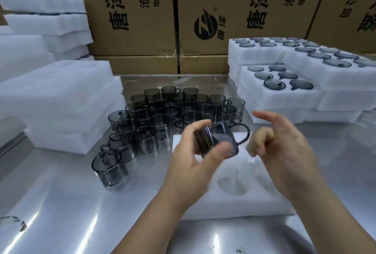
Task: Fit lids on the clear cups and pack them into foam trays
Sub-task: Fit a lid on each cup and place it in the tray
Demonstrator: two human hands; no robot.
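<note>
Single head-mounted wide-angle view, facing forward and down.
The lens sits above my forearms and looks down onto the steel table (61,203); my left hand (187,158), the cup (213,139) it grips and my right hand (284,152) lie close, lower centre; cartons (132,19) close the far edge. Straight lines bow near the frame borders.

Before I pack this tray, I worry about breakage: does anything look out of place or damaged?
A smoky piece lies alone at the near-left edge of the table, apart from the cups; too cropped to identify. No breakage or spills show.
</note>
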